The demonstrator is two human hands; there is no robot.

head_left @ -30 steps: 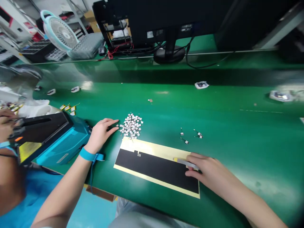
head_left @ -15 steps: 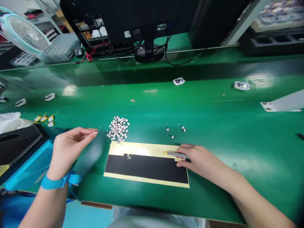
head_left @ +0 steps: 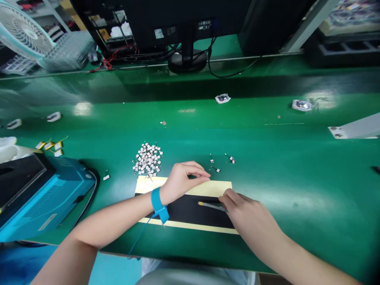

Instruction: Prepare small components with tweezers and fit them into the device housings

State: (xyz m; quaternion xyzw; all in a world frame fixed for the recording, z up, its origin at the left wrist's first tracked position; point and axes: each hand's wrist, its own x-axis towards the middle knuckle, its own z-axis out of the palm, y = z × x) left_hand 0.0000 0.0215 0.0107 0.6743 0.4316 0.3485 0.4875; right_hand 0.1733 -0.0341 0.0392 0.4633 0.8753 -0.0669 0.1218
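Crossing from pile (head_left: pixel 147 160) side, left hand (head_left: pixel 181 180) now pinches, contents unclear, over card (head_left: pixel 218 188); right hand (head_left: pixel 246 211) grips tweezers (head_left: pixel 211 206) beside it.

the left hand (head_left: pixel 181 180) covers the middle of the yellow-and-black sheet (head_left: pixel 190 209); whatever its pinched fingertips hold is too small to tell. the right hand (head_left: pixel 249 215) hides the tweezers' (head_left: pixel 211 206) rear. at 9 o'clock, the blue machine (head_left: pixel 44 198) is cut off by the edge.
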